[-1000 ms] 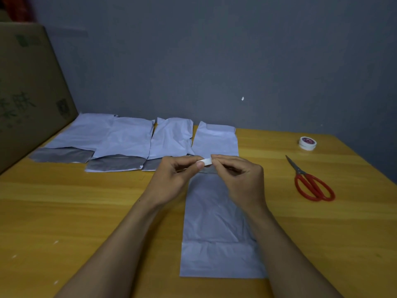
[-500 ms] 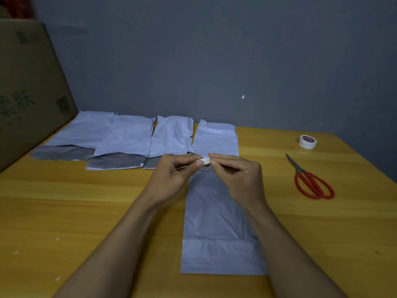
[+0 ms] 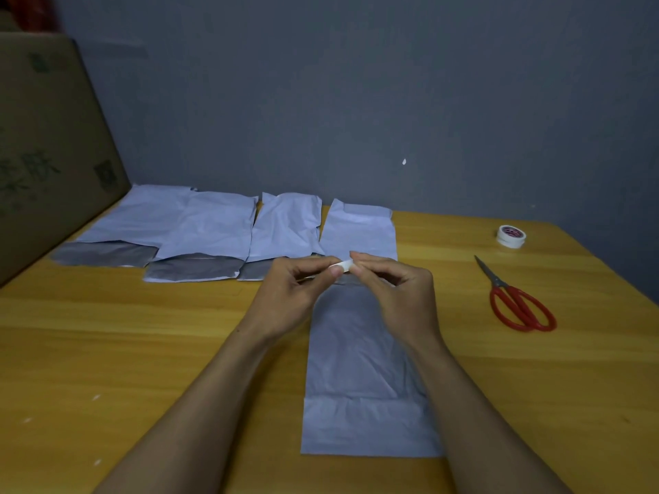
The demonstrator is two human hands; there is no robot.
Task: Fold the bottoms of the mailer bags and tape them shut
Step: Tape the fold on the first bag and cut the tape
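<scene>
Both hands meet over the far end of the mailer bag (image 3: 363, 358) lying flat on the worktop (image 3: 142, 351): left hand (image 3: 292, 294) and right hand (image 3: 396, 290) pinch one small white tape piece (image 3: 343, 267), likely peeling its backing. Versus a second ago, barely any change, just a slight view shift.

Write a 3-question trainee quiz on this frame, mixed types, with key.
1. True or false: the scissors lie left of the near bag.
2. What do the left hand and right hand pinch between them? A) tape piece B) scissors C) tape roll
3. How many bags lie in the far row?

Key
1. False: they lie to its right, near the tape roll.
2. A, the tape piece.
3. Four.
</scene>
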